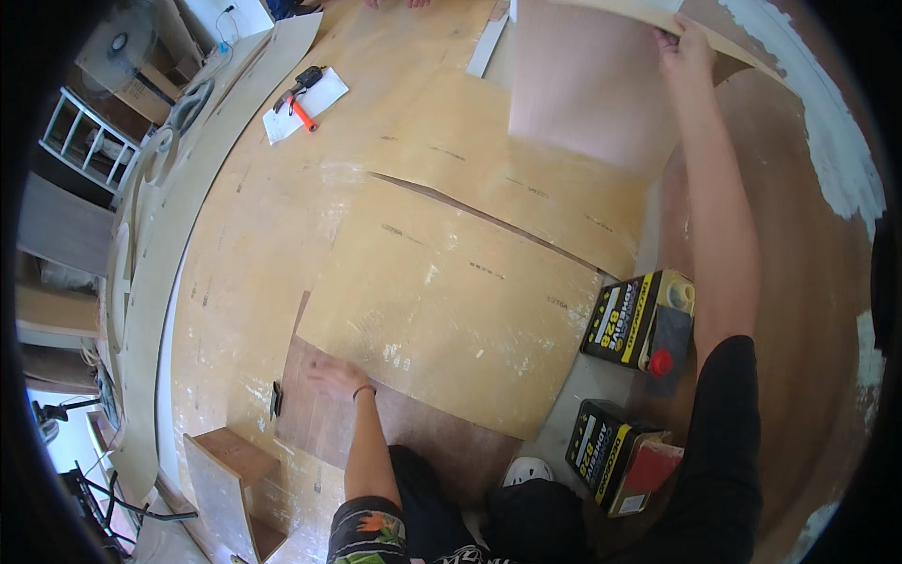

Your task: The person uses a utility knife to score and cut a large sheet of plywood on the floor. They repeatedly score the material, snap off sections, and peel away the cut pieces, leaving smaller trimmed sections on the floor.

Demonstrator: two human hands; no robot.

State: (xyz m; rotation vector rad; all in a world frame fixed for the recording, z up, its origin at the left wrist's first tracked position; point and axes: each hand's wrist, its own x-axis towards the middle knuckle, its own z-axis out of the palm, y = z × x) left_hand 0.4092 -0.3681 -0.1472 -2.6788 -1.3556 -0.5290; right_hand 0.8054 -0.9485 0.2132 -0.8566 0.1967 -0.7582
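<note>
My right hand (688, 49) reaches far out at the upper right. Its fingers are closed round the raised, bowed edge of a thin plywood sheet (592, 89). Low on the left, my left hand (340, 376) hovers over or touches a brown wood panel (423, 418); which of the two, I cannot tell. Its fingers look stretched out, slightly blurred, with nothing visible in them. Just beyond lies a yellowish plywood piece (451, 301) with glue-like white smears, overlapping the brown panel. Beside my left hand rests a small dark flat object (275, 399).
Two black and yellow tins, one (625, 320) with a red cap and another (606, 456) nearer, stand on the right. A hammer (299, 99) lies on white paper farther off. An open wooden box (230, 489) sits lower left. Another person's hands (399, 3) show at the top edge.
</note>
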